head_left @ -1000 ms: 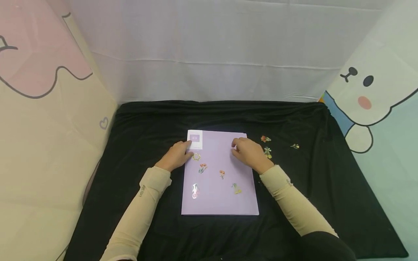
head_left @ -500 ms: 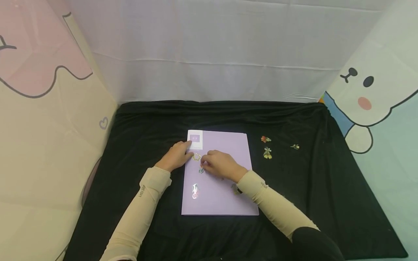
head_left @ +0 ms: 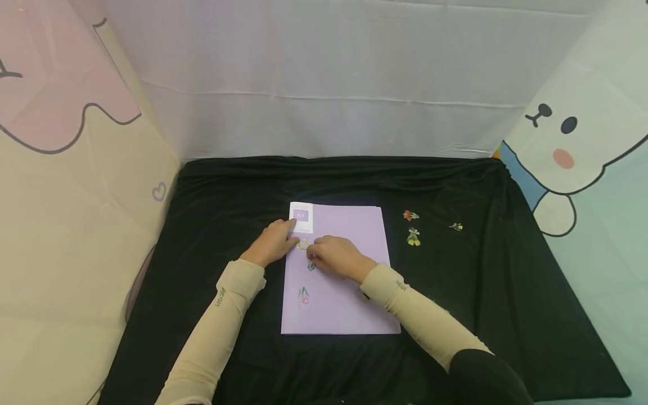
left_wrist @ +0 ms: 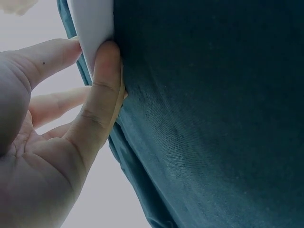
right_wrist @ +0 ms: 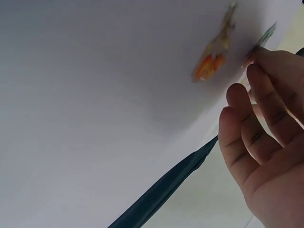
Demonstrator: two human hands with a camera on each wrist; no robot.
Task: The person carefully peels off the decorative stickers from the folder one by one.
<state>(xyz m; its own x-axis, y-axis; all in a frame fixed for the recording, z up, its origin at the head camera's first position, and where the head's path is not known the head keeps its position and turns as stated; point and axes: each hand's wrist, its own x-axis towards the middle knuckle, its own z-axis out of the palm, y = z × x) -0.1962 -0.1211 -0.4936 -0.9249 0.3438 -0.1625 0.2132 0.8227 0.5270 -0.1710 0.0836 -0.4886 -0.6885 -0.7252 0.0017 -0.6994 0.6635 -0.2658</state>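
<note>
A lilac folder (head_left: pixel 344 318) lies flat, with a white label (head_left: pixel 302 225) at its top left corner. My left hand (head_left: pixel 270 242) presses its left edge, thumb and forefinger on top; in the left wrist view a straight finger (left_wrist: pixel 107 71) lies along the edge. My right hand (head_left: pixel 339 257) pinches an orange-red tulip sticker (right_wrist: pixel 267 37) near its blossoms, close over the folder; only the green leaves show in the head view. A yellow wreath sticker (head_left: pixel 303 244) sits just above it. A pink flower sticker (head_left: pixel 304 296) lies lower down, and an orange flower sticker (right_wrist: pixel 211 65) shows beside the fingers.
Black cloth (head_left: pixel 233 191) covers the table. Right of the folder lie a red flower sticker (head_left: pixel 410 215), a yellow flower sticker (head_left: pixel 413 237) and a smaller pale yellow one (head_left: pixel 456 226). A white curtain (head_left: pixel 329 124) hangs behind, with printed cloths on both sides.
My right hand has moved left and down from the folder's upper right to the tulip sticker, and its fingers have closed on it. The left hand stays in place.
</note>
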